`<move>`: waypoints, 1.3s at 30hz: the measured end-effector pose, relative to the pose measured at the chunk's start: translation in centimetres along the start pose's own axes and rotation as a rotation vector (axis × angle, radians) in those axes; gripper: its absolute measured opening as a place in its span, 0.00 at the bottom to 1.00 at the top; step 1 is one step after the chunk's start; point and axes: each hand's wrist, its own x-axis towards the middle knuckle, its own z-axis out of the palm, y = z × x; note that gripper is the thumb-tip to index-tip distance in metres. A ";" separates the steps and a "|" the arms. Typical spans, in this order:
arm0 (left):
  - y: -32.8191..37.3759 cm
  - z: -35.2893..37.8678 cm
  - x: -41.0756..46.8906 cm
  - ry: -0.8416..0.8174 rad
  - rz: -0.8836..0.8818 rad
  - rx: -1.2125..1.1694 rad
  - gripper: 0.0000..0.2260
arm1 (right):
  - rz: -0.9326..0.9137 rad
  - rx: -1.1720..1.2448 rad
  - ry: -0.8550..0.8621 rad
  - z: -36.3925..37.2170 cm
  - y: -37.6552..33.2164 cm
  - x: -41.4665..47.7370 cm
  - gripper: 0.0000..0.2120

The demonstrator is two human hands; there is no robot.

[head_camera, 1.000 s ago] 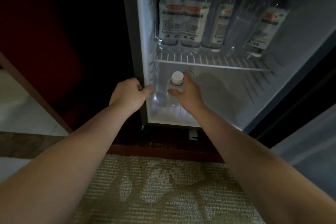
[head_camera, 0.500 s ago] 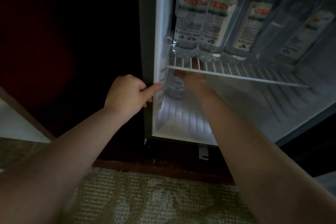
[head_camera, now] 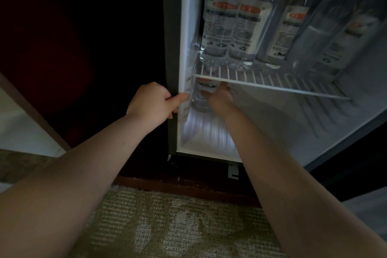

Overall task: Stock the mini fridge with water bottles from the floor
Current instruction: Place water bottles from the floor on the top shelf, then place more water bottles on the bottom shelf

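Note:
The mini fridge stands open. Several clear water bottles with white and red labels stand in a row on its white wire shelf. My right hand reaches under that shelf into the lower compartment and grips one more water bottle, upright at the far left by the inner wall. The shelf hides the bottle's top. My left hand rests on the fridge's left front edge, fingers curled, thumb pressed against the frame.
A dark wooden cabinet surrounds the fridge on the left. A patterned beige carpet lies below a dark wooden base strip. The fridge door edge runs down the right side. The lower compartment's white floor is lit.
My right hand has carried the bottle from the fridge's front deeper into the lower compartment, under the shelf at the left. The view has come closer. My left hand stays on the frame.

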 end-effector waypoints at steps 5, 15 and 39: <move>0.7 0.1 -0.5 -0.051 -0.130 -0.018 0.23 | -0.027 -0.405 0.054 -1.9 0.0 -3.6 0.27; 7.2 -0.5 -8.1 -0.569 -0.265 0.210 0.18 | 0.054 -0.534 -0.590 -9.1 -0.5 -14.9 0.20; 29.6 5.4 -35.2 -0.833 0.127 0.078 0.12 | 0.263 -0.076 0.100 -37.4 8.1 -49.9 0.18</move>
